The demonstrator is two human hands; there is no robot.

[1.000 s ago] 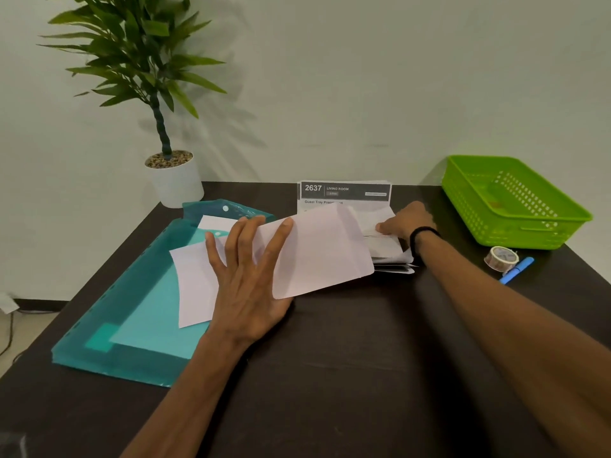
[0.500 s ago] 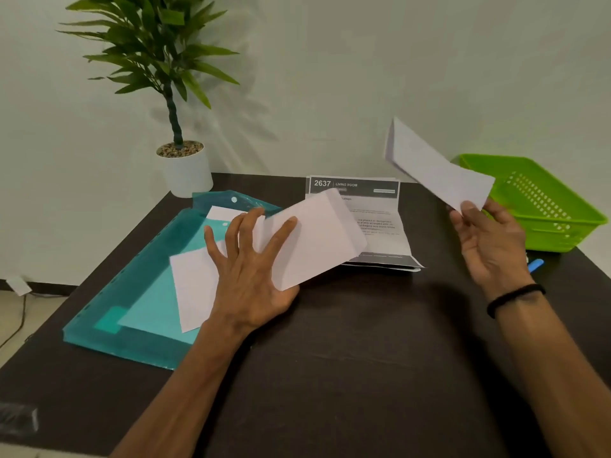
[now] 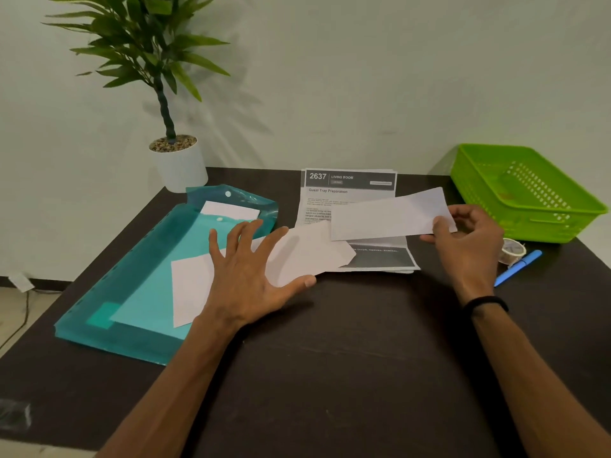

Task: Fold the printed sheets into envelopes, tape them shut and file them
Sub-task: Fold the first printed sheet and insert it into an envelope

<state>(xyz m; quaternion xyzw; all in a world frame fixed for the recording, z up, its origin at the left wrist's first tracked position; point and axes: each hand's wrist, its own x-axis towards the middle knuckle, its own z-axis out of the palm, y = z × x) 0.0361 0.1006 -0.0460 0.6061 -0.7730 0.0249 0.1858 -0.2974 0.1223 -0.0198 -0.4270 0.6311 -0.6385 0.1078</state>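
right of centre, the right hand pinches a folded white paper strip above the stack of printed sheets.
its long axis runs left-right, the right end tilted up; blank, creased, corner hidden under the thumb. left hand, fingers spread, presses a white paper envelope overlapping the teal plastic folder; small print is illegible.

Right hand pinches folded sheet; left hand flat, seemingly pressing envelope.
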